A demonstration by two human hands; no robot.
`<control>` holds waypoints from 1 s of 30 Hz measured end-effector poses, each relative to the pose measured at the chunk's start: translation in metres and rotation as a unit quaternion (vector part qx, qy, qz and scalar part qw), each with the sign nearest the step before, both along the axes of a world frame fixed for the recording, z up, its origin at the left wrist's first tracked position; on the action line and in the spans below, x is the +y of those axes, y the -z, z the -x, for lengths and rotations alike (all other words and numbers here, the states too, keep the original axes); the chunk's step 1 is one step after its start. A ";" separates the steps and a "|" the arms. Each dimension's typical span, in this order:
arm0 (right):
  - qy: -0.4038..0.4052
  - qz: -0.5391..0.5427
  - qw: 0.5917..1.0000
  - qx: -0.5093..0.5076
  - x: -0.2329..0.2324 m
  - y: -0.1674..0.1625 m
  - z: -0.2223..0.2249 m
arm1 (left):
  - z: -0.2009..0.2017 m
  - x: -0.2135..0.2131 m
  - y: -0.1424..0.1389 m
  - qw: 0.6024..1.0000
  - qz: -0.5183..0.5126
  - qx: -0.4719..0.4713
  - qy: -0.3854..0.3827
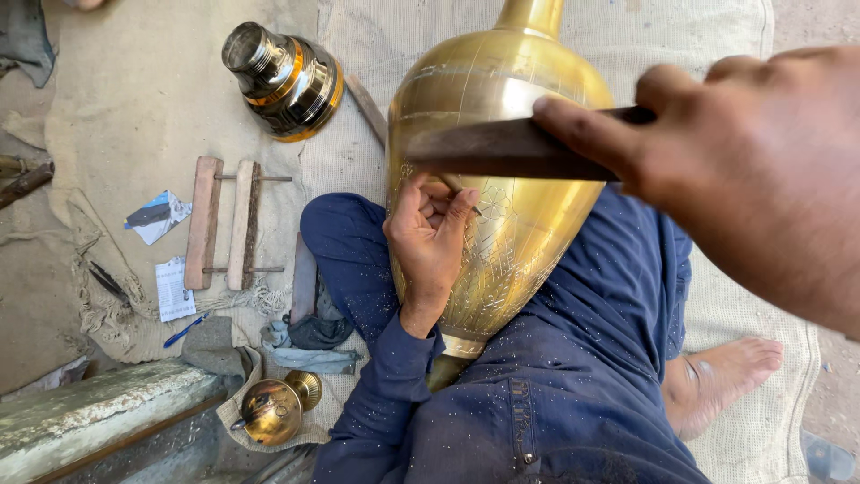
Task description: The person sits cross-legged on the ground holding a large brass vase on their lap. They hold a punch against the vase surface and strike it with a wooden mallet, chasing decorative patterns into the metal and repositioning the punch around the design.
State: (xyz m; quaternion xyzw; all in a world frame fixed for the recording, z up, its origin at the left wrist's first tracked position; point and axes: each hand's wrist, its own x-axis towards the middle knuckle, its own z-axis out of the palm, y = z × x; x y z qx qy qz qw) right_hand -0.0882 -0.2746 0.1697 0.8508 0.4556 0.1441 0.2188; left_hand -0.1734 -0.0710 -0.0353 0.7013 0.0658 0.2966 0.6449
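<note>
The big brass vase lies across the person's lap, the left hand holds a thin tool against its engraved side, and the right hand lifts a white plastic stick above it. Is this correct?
Not quite. In the head view, the right hand lifts a dark wooden bar, not a white plastic stick. The rest holds: the big brass vase lies across the lap, and the left hand holds a thin tool against its engraved side.

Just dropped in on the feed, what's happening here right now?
A person sits on a burlap mat with a large brass vase lying across their lap. The left hand pinches a thin tool against the vase's engraved side. The right hand holds a dark wooden block raised above it. A small brass pot lies nearby.
</note>
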 end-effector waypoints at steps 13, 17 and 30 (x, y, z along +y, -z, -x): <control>0.106 -0.215 0.943 0.230 -0.071 0.064 0.002 | -0.022 0.031 -0.020 0.970 -0.197 0.021 0.144; 0.080 -0.390 0.863 0.310 -0.101 0.084 0.023 | -0.028 0.039 -0.027 0.964 -0.151 0.036 0.218; 0.184 -0.514 0.741 0.391 -0.094 0.151 0.058 | -0.050 0.037 -0.052 0.885 -0.312 0.057 0.340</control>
